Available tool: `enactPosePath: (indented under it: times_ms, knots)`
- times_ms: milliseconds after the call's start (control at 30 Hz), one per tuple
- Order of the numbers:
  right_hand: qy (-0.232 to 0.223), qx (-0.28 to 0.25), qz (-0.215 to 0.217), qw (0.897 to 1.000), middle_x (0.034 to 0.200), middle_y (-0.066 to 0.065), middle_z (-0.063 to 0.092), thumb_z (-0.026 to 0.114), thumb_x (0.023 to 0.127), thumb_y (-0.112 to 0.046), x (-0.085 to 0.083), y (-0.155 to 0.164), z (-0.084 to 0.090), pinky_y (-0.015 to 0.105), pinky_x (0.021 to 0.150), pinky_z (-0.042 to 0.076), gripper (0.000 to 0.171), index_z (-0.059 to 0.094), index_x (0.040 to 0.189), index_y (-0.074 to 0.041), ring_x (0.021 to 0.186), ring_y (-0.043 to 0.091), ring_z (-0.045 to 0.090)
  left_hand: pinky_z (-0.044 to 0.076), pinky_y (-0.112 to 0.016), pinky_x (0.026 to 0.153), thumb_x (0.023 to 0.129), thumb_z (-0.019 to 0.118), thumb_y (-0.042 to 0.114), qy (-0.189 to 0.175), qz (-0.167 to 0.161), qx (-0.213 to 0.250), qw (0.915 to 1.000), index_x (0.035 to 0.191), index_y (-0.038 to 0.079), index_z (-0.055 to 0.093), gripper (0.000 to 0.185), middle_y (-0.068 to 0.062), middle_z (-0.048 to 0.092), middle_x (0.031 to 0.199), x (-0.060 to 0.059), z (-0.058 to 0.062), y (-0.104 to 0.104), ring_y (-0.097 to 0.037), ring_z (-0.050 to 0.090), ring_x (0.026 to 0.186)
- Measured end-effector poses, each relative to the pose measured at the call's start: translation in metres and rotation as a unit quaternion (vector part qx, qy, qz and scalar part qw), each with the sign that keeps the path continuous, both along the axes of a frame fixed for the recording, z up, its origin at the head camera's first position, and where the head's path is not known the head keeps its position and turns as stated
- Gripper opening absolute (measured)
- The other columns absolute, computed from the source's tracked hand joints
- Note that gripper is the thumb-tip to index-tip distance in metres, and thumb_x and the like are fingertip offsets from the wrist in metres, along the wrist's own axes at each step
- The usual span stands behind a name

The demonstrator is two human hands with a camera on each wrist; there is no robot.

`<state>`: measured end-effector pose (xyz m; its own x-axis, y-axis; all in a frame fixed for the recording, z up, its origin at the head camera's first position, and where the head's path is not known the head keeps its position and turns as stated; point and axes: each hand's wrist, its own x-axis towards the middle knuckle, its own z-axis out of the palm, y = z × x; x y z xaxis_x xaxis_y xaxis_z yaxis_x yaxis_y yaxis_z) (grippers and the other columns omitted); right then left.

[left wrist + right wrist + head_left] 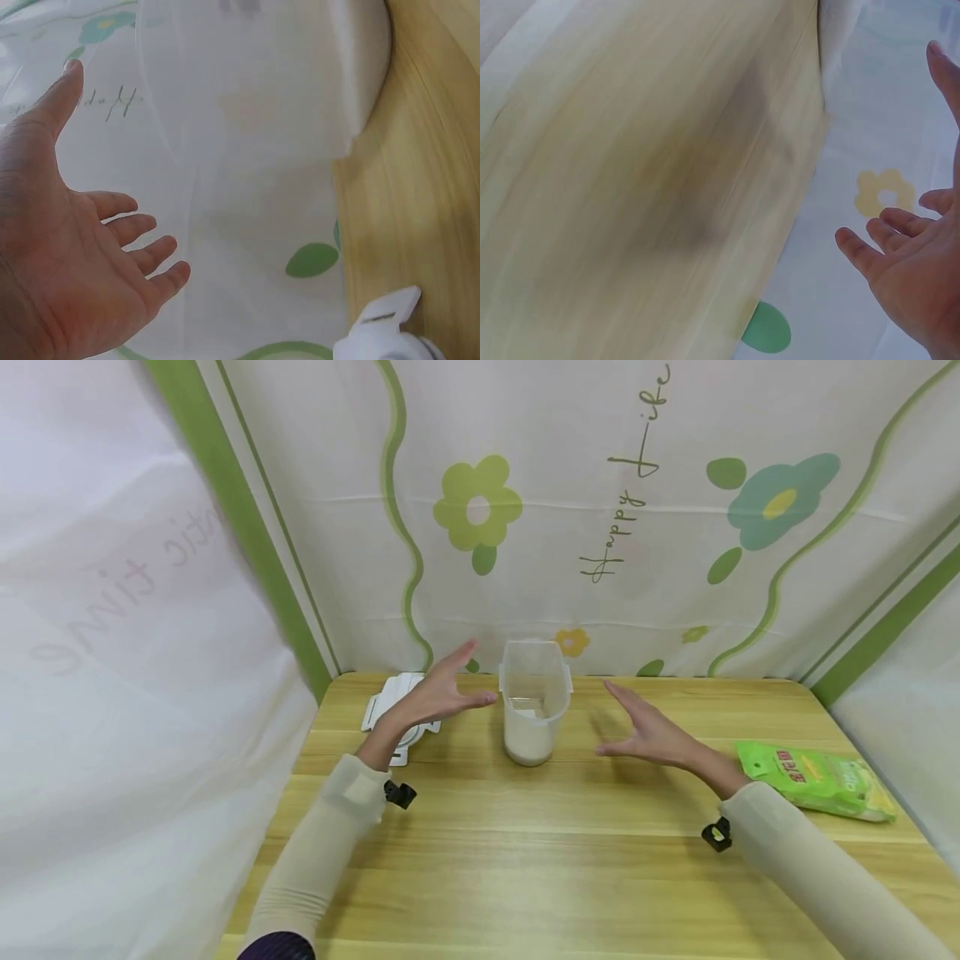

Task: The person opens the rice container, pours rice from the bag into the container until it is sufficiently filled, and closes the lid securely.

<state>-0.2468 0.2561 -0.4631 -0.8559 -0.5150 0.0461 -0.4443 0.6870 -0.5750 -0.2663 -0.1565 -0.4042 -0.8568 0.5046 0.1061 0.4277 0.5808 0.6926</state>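
A clear plastic container (531, 693) stands upright near the back of the table, its top uncovered and white contents in its lower part. To its left, my left hand (442, 693) is spread, thumb apart from the fingers, holding nothing. In the left wrist view that palm (82, 270) faces the container's translucent wall (247, 82). On the container's other side my right hand (645, 731) is also spread and bare, a hand's width away. The right wrist view shows its fingers (862, 251) extended, with the container's edge (838, 37) at the top.
A white plastic lid with side flaps (396, 693) lies at the back left, partly behind my left hand. A green and yellow packet (817, 777) lies at the right, beside my right forearm. A printed curtain (525, 593) hangs directly behind the wooden table (510, 868).
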Motion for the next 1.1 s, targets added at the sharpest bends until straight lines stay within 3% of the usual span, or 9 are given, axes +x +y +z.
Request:
enactPosePath:
  times_ms: [333,567,867,1100]
  knots:
    - [0.011,0.020,0.001,1.000,0.172,0.028,0.020,0.092,0.083,-0.041,0.008,0.019,0.008,0.073,0.119,0.027,0.124,0.012,0.171,-0.008,0.156,0.053,0.023,0.009,-0.049,0.132,0.091,0.072,0.065,0.015,-0.008,-0.015,0.9997,0.171,0.008,0.006,0.119,-0.007,0.003,0.179,0.007,-0.001,0.027,-0.031,0.006,0.165]
    - [0.023,0.042,-0.003,0.999,0.171,0.027,0.023,0.092,0.081,-0.047,0.011,0.034,0.017,0.073,0.119,0.028,0.124,0.016,0.170,-0.007,0.154,0.053,0.025,0.007,-0.050,0.132,0.086,0.067,0.080,0.018,-0.020,-0.016,0.9995,0.171,0.008,0.004,0.128,-0.006,-0.001,0.179,0.002,-0.004,0.038,-0.029,0.004,0.165]
    - [0.041,0.064,0.023,0.997,0.170,0.029,0.025,0.092,0.081,-0.045,0.016,0.061,0.027,0.076,0.113,0.033,0.123,0.018,0.169,-0.004,0.151,0.057,0.029,0.008,-0.052,0.132,0.069,0.052,0.103,0.008,-0.041,-0.010,0.9991,0.169,0.003,0.001,0.150,-0.009,-0.005,0.179,-0.006,-0.007,0.046,-0.030,-0.002,0.165]
    - [0.029,0.083,0.024,0.996,0.168,0.033,0.027,0.093,0.080,-0.045,0.016,0.083,0.036,0.076,0.111,0.034,0.124,0.017,0.169,-0.003,0.149,0.059,0.030,0.008,-0.054,0.132,0.079,0.059,0.093,0.008,-0.053,-0.011,0.9985,0.169,0.001,-0.002,0.142,-0.017,-0.006,0.178,-0.010,-0.009,0.048,-0.037,-0.002,0.164]
